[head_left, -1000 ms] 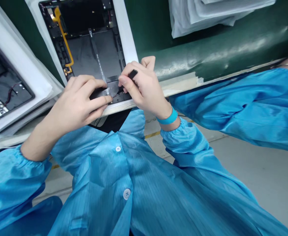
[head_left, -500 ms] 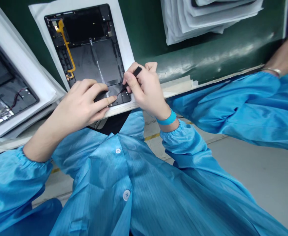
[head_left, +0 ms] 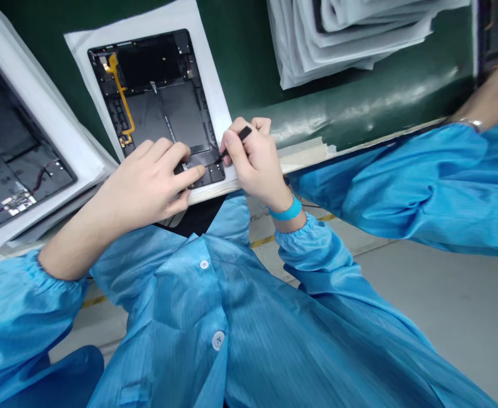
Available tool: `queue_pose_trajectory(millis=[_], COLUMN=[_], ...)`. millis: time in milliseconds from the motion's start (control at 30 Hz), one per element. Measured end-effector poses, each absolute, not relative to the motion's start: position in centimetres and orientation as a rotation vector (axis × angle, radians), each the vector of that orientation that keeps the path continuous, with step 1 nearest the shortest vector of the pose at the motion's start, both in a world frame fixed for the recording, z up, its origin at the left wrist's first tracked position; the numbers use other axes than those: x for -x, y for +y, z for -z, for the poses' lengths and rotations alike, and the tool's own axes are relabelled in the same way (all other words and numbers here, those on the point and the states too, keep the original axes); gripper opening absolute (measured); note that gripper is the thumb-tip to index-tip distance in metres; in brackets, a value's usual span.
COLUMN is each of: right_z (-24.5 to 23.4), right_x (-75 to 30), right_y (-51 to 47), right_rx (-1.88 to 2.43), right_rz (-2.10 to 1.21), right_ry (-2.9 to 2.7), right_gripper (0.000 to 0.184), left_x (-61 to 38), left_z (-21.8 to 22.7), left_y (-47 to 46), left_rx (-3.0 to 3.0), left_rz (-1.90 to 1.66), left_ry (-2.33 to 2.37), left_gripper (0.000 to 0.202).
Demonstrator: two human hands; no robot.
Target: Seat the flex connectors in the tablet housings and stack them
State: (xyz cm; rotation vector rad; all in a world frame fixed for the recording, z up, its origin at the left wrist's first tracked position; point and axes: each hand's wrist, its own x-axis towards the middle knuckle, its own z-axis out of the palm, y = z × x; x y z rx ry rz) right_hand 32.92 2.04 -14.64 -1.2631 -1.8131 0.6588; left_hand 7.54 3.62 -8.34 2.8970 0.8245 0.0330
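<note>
An opened tablet housing (head_left: 147, 107) with an orange flex cable (head_left: 125, 106) lies on a white foam sheet (head_left: 208, 62). My left hand (head_left: 153, 178) rests over its near edge, fingers apart and bent, the index fingertip on the lower part of the housing. Under that hand the parts are hidden. Black tweezers (head_left: 243, 135) are pinched in my right hand (head_left: 255, 161) at the housing's near right corner. Their tips point down to a thin dark wire (head_left: 211, 164) beside my left index finger.
Another opened housing (head_left: 2, 141) lies on stacked white sheets at left. Several white foam sheets (head_left: 359, 51) are piled on the green mat (head_left: 244, 56) at the back right. A co-worker's hand (head_left: 493, 96) and blue sleeve are close by on the right.
The whole view has shifted slightly, so the housing sits lower. The tweezer tips have moved right, away from my left index fingertip, and the thin wire shows more between them.
</note>
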Motion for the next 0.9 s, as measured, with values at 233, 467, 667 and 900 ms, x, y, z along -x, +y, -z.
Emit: queue_pose_trajectory(millis=[233,467,667,900], right_z=[14.0,14.0,15.0,15.3], right_x=[-32.6,-32.5,-32.7,-32.6], right_y=[2.2,2.1,2.5,2.9], right_rx=[1.133,1.137,1.099,1.039], right_rz=[-0.681,-0.711,-0.666,-0.630], right_ry=[-1.904,-1.928,-2.013,-2.071], right_gripper=[0.054,0.052,0.053,0.054], left_x=[-7.0,-5.9,-5.7,-6.3], left_z=[7.5,8.1,8.5,8.4], left_y=[4.1,3.6,3.6,3.4], left_rx=[-2.890,-2.971,-2.973,-2.894], left_rz=[-0.054,-0.042,-0.036,0.019], left_ry=[0.812,0.790,0.783,0.823], left_gripper=[0.038,0.036,0.039,0.042])
